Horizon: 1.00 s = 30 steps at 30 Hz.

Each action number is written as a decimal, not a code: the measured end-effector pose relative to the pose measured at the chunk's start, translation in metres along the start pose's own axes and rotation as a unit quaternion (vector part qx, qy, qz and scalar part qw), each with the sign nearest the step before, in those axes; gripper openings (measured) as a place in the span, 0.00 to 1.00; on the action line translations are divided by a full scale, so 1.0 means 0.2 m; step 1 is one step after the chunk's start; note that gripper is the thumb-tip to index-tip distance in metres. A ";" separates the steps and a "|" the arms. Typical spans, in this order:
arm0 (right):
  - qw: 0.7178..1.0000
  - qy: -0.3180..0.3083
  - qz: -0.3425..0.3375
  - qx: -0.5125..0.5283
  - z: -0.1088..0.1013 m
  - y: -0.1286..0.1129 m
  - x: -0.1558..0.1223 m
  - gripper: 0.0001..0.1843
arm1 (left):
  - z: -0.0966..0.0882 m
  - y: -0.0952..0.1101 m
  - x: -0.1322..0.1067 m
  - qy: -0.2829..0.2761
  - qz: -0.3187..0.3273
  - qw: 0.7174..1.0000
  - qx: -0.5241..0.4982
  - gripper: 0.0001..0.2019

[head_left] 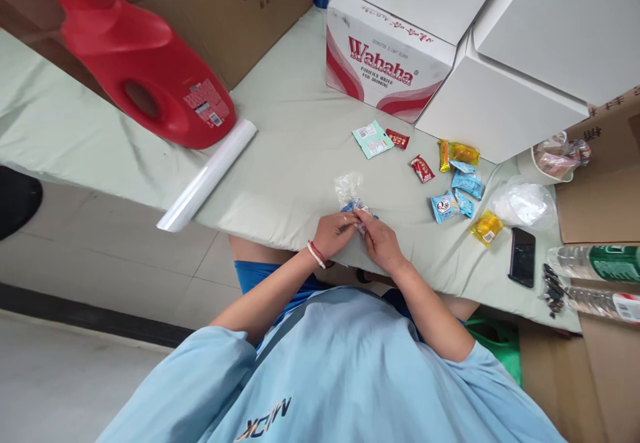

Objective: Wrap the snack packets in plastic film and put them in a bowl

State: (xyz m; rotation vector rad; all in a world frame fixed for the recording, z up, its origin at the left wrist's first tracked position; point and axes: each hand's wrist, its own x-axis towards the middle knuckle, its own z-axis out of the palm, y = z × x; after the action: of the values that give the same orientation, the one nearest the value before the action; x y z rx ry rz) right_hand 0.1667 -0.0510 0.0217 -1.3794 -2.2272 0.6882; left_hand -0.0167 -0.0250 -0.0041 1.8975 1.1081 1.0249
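Both my hands meet at the near edge of the pale green table (280,163). My left hand (334,233), with a red and white bracelet at the wrist, pinches a small clear plastic bag (349,190) holding a blue snack packet (356,207). My right hand (381,242) is closed on the same bag from the other side. Several loose snack packets lie further right: blue ones (456,193), yellow ones (484,227), red ones (421,168) and a teal sachet (372,139).
A red jug (145,63) and a roll of clear film (207,175) lie at left. A Wahaha water box (383,56) and white boxes (500,96) stand behind. A phone (522,256), keys, water bottles (595,263) and crumpled plastic bag (525,203) sit at right.
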 end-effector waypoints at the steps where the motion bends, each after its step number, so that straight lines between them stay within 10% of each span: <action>1: 1.000 -0.013 -0.003 -0.021 0.00 0.00 0.01 0.37 | -0.02 -0.01 0.01 0.038 -0.044 0.998 -0.031 0.14; 5: 0.992 -0.060 0.002 -0.110 0.03 -0.03 0.03 0.36 | -0.08 0.00 0.09 0.184 -0.193 0.963 0.029 0.21; 10: 0.984 -0.086 -0.009 -0.157 0.03 -0.05 0.05 0.33 | -0.08 -0.02 0.27 0.140 -0.240 0.941 0.195 0.52; 18: 0.990 -0.097 0.005 -0.103 -0.01 -0.05 0.06 0.36 | -0.25 -0.10 0.32 -0.034 -0.199 0.977 0.071 0.07; 22: 0.990 -0.092 -0.008 -0.102 0.01 -0.03 0.07 0.33 | -0.17 0.04 0.20 0.032 -0.100 0.993 0.055 0.02; 30: 0.995 -0.001 -0.073 0.074 -0.01 0.12 -0.08 0.23 | 0.02 0.14 0.05 -0.046 0.026 0.997 -0.057 0.16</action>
State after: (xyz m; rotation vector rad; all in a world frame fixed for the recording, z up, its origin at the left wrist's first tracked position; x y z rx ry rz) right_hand 0.1910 -0.0553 0.0071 -1.1330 -2.2033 0.7857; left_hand -0.0004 -0.0271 0.0213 1.8712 0.9329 0.9986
